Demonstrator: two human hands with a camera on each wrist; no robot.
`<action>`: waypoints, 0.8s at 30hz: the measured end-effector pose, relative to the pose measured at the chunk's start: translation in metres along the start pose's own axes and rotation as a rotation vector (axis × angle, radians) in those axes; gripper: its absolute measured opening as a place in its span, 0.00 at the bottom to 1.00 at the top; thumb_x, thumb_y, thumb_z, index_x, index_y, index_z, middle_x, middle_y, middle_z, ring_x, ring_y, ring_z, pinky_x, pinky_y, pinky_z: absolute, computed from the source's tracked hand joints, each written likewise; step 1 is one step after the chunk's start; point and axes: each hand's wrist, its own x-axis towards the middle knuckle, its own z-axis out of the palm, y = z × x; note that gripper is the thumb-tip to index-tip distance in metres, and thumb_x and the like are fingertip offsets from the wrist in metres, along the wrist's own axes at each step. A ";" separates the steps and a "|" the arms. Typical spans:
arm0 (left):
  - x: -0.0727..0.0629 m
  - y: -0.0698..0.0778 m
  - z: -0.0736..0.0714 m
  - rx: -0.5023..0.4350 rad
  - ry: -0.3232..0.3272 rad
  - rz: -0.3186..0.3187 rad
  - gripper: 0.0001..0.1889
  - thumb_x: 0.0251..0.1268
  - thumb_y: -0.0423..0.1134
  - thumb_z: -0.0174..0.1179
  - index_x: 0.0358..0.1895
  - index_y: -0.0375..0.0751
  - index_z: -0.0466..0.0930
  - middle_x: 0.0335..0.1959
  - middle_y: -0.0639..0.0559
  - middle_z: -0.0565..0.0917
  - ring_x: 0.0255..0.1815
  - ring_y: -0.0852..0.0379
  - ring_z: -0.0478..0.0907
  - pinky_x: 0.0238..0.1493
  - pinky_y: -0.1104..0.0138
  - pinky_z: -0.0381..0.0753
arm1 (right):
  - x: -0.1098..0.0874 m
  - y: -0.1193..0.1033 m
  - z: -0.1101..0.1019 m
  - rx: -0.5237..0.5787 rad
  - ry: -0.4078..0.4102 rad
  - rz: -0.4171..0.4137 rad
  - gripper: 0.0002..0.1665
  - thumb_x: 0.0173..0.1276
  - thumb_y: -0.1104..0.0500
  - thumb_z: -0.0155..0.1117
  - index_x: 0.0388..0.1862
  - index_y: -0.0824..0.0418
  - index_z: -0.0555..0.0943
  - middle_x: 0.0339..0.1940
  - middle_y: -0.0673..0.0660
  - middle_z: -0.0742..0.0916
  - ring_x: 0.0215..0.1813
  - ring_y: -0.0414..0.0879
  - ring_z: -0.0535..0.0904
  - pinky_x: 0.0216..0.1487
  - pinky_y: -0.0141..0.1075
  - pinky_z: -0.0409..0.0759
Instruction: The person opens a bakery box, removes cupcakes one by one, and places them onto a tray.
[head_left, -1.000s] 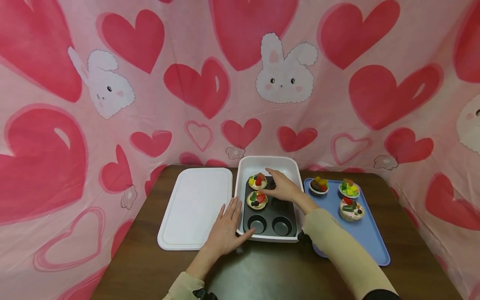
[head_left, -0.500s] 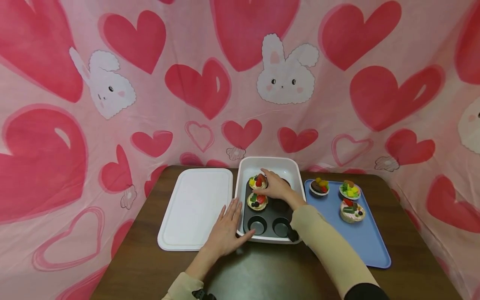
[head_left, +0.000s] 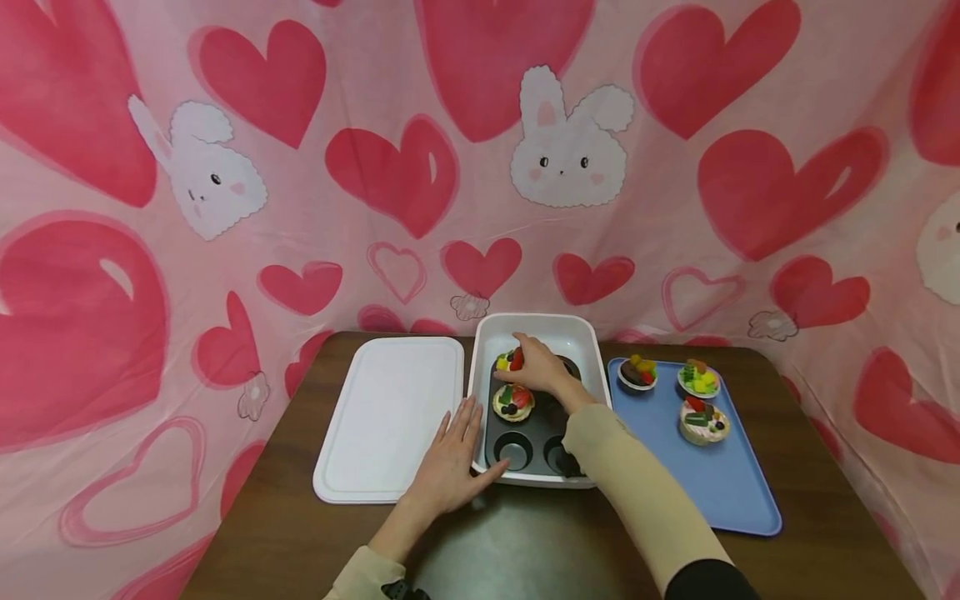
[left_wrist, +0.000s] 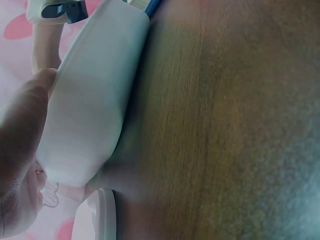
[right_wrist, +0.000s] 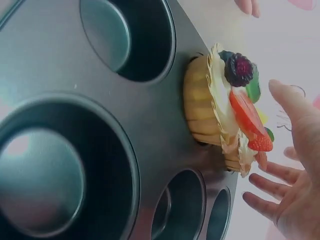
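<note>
A dark muffin tin (head_left: 538, 427) sits inside a white tub (head_left: 487, 335). Two fruit tarts fill cups of its left column: the rear tart (head_left: 506, 362) and, in front of it, a tart (head_left: 513, 404) topped with strawberry and dark berries. Over the rear tart reaches my right hand (head_left: 542, 367), partly covering it. In the right wrist view the fingers of that hand are spread, close beside the rear tart (right_wrist: 233, 162). My left hand (head_left: 450, 460) rests at the tub's near-left corner, fingers straight along its side and thumb at the front rim.
Right of the tub lies a blue tray (head_left: 727, 483) with a dark tart (head_left: 637, 373), a green-and-yellow topped tart (head_left: 698, 380) and a cream tart (head_left: 703, 422). A white board (head_left: 393, 417) lies to the left. A heart-print cloth (head_left: 390, 175) hangs behind the brown table (head_left: 277, 517).
My right hand has moved left from the tin's right side to over the rear tart, with its forearm swinging left too. The left hand has stayed in place.
</note>
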 end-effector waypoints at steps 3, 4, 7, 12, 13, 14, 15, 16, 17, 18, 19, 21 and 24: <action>0.000 -0.001 0.000 0.001 0.006 0.001 0.56 0.73 0.74 0.58 0.88 0.35 0.57 0.92 0.39 0.56 0.93 0.42 0.54 0.93 0.43 0.54 | 0.001 -0.003 0.002 0.010 0.012 0.014 0.58 0.70 0.42 0.77 0.88 0.66 0.61 0.81 0.72 0.76 0.79 0.66 0.76 0.83 0.64 0.74; -0.001 -0.001 0.000 0.001 0.007 0.002 0.56 0.73 0.74 0.58 0.88 0.35 0.57 0.92 0.39 0.56 0.93 0.42 0.55 0.93 0.43 0.55 | 0.001 -0.004 0.003 0.010 0.017 0.021 0.58 0.69 0.43 0.77 0.88 0.66 0.61 0.81 0.72 0.76 0.78 0.66 0.76 0.82 0.64 0.74; -0.001 -0.002 0.000 0.002 0.010 0.006 0.56 0.73 0.74 0.58 0.88 0.34 0.57 0.92 0.39 0.56 0.93 0.42 0.55 0.92 0.43 0.56 | 0.004 0.000 0.006 -0.009 0.043 0.031 0.59 0.67 0.41 0.79 0.86 0.67 0.63 0.78 0.73 0.78 0.75 0.66 0.78 0.80 0.63 0.77; -0.001 -0.001 0.002 0.003 0.016 0.012 0.55 0.73 0.73 0.58 0.88 0.34 0.58 0.92 0.39 0.56 0.93 0.42 0.56 0.92 0.42 0.57 | 0.003 0.000 0.008 -0.029 0.039 0.086 0.58 0.65 0.42 0.80 0.84 0.67 0.66 0.73 0.73 0.81 0.72 0.65 0.79 0.77 0.62 0.80; -0.001 -0.001 0.002 -0.001 0.016 0.013 0.55 0.73 0.73 0.58 0.88 0.34 0.58 0.92 0.39 0.56 0.93 0.42 0.56 0.92 0.42 0.57 | 0.003 0.001 0.008 -0.032 0.035 0.098 0.58 0.65 0.42 0.80 0.84 0.67 0.66 0.73 0.72 0.81 0.72 0.65 0.79 0.77 0.62 0.80; -0.001 0.000 0.002 -0.002 0.014 0.013 0.55 0.73 0.73 0.58 0.88 0.34 0.58 0.92 0.39 0.56 0.93 0.42 0.56 0.92 0.42 0.57 | 0.001 -0.003 0.006 -0.028 0.021 0.121 0.57 0.65 0.45 0.80 0.84 0.67 0.66 0.74 0.72 0.81 0.73 0.66 0.78 0.79 0.63 0.78; -0.001 0.000 0.002 -0.005 0.011 0.012 0.55 0.73 0.73 0.58 0.88 0.34 0.58 0.92 0.39 0.56 0.93 0.42 0.55 0.92 0.42 0.57 | 0.002 0.000 0.008 -0.039 0.029 0.125 0.57 0.64 0.44 0.81 0.84 0.66 0.67 0.73 0.71 0.81 0.73 0.66 0.78 0.78 0.64 0.79; -0.001 0.000 0.002 -0.007 0.010 0.012 0.55 0.73 0.73 0.58 0.88 0.34 0.58 0.92 0.39 0.55 0.93 0.42 0.55 0.92 0.42 0.57 | 0.006 0.006 0.012 -0.041 0.041 0.123 0.57 0.63 0.43 0.82 0.83 0.66 0.67 0.72 0.71 0.82 0.72 0.66 0.79 0.76 0.64 0.80; -0.001 0.001 0.002 -0.011 0.008 0.010 0.55 0.73 0.73 0.58 0.88 0.34 0.58 0.92 0.39 0.55 0.93 0.42 0.55 0.92 0.42 0.57 | 0.011 0.014 0.017 -0.056 0.056 0.108 0.59 0.62 0.39 0.82 0.82 0.65 0.68 0.71 0.70 0.83 0.71 0.65 0.79 0.75 0.63 0.81; -0.001 0.001 0.002 -0.013 0.006 0.007 0.55 0.73 0.73 0.58 0.88 0.34 0.58 0.92 0.40 0.56 0.93 0.42 0.55 0.92 0.42 0.57 | 0.012 0.015 0.018 -0.072 0.058 0.109 0.58 0.62 0.39 0.82 0.82 0.65 0.68 0.70 0.70 0.83 0.71 0.65 0.79 0.75 0.63 0.81; -0.001 0.001 0.002 -0.014 0.002 0.005 0.55 0.73 0.73 0.58 0.88 0.34 0.58 0.92 0.40 0.55 0.93 0.43 0.55 0.92 0.42 0.56 | 0.014 0.016 0.019 -0.084 0.061 0.111 0.58 0.62 0.38 0.82 0.82 0.65 0.68 0.70 0.70 0.83 0.71 0.65 0.79 0.75 0.63 0.80; -0.001 0.000 0.001 -0.015 0.001 -0.001 0.55 0.73 0.74 0.58 0.88 0.35 0.58 0.92 0.40 0.55 0.93 0.43 0.55 0.92 0.43 0.56 | 0.016 0.016 0.021 -0.109 0.069 0.108 0.57 0.61 0.37 0.82 0.80 0.65 0.70 0.70 0.70 0.83 0.70 0.65 0.78 0.76 0.62 0.80; -0.001 -0.001 0.001 -0.016 0.003 -0.005 0.55 0.73 0.74 0.58 0.88 0.35 0.58 0.92 0.40 0.55 0.93 0.43 0.54 0.92 0.43 0.55 | 0.011 0.002 0.014 -0.151 0.049 0.128 0.51 0.63 0.42 0.83 0.76 0.67 0.73 0.70 0.71 0.82 0.71 0.65 0.77 0.78 0.61 0.78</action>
